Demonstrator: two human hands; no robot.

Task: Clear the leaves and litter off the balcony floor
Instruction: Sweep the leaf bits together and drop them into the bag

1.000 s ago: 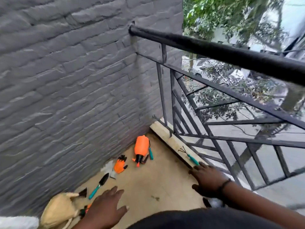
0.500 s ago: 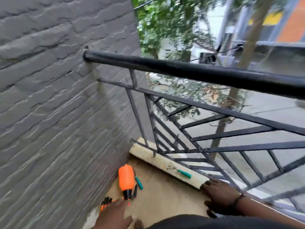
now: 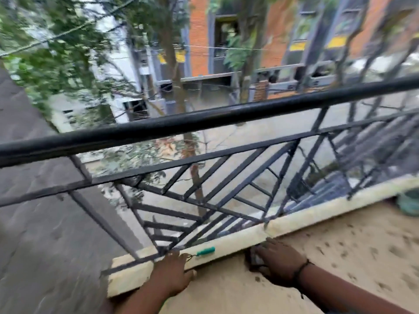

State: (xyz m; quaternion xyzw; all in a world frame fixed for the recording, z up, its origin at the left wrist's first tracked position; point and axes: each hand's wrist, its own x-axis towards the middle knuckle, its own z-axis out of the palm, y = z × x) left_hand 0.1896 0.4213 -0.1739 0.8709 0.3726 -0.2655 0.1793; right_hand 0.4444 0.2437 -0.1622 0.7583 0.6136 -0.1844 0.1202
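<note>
The tan balcony floor (image 3: 362, 250) carries several small dark bits of leaf litter (image 3: 342, 253) on its right half. My left hand (image 3: 172, 275) lies palm down on the pale curb (image 3: 235, 242) under the railing, fingers straight. A small hand rake with a green handle (image 3: 205, 251) rests on the curb just right of its fingertips. My right hand (image 3: 280, 261) presses flat on the floor by the curb, its fingers over a blurred dark and white thing (image 3: 252, 257) that I cannot identify.
A black metal railing (image 3: 204, 120) with slanted bars runs across the view above the curb. A grey brick wall (image 3: 34, 223) closes the left side. A green round object (image 3: 409, 202) stands at the far right by the curb. Street and trees lie beyond.
The view has swung right and up, so the orange sprayer, gloves and trowel have left the picture. My left hand has moved from the floor onto the curb near the rake; my right hand stays put.
</note>
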